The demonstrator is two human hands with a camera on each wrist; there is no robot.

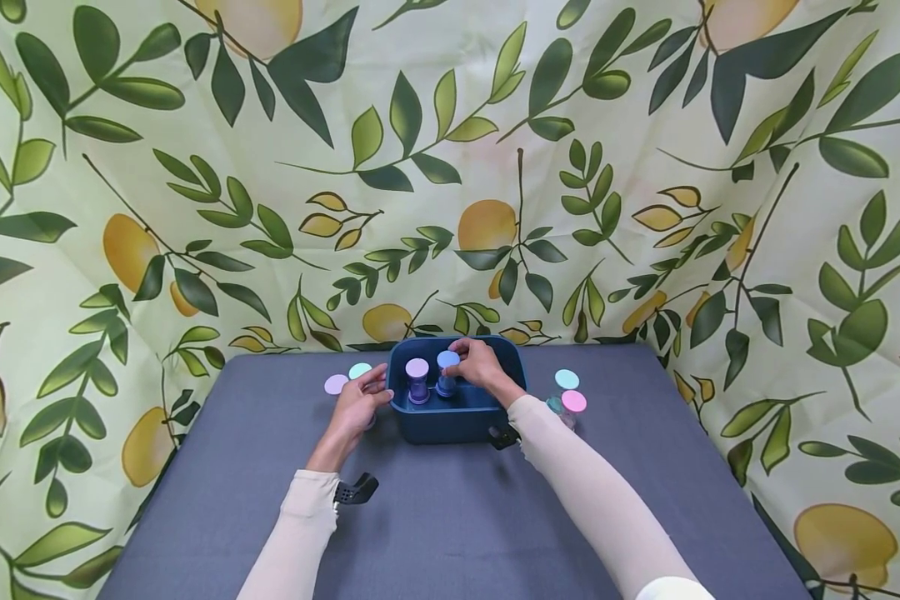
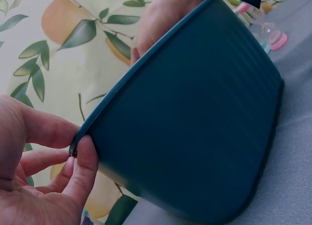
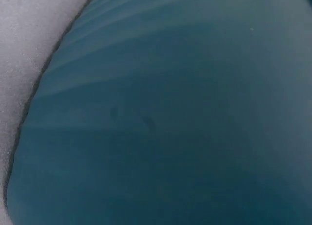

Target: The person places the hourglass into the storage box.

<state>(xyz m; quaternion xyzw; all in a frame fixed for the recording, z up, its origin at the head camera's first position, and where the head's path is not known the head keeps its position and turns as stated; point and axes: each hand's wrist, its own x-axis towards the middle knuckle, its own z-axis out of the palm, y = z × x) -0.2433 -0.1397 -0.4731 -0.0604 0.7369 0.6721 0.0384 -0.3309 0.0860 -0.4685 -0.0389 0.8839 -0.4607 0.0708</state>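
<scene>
Overhead, the head view shows a dark teal ribbed plastic tub (image 1: 450, 421) on a grey cloth-covered table (image 1: 450, 517). Inside stand a purple-capped hourglass timer (image 1: 417, 380) and a blue-capped hourglass timer (image 1: 447, 372); the right hand (image 1: 478, 364) reaches over the rim and pinches the blue cap. The left hand (image 1: 357, 406) grips the tub's left rim. Left wrist view: thumb and fingers (image 2: 83, 161) pinch the tub's rim (image 2: 146, 73). Right wrist view: only the tub's ribbed wall (image 3: 170, 117) fills the frame.
</scene>
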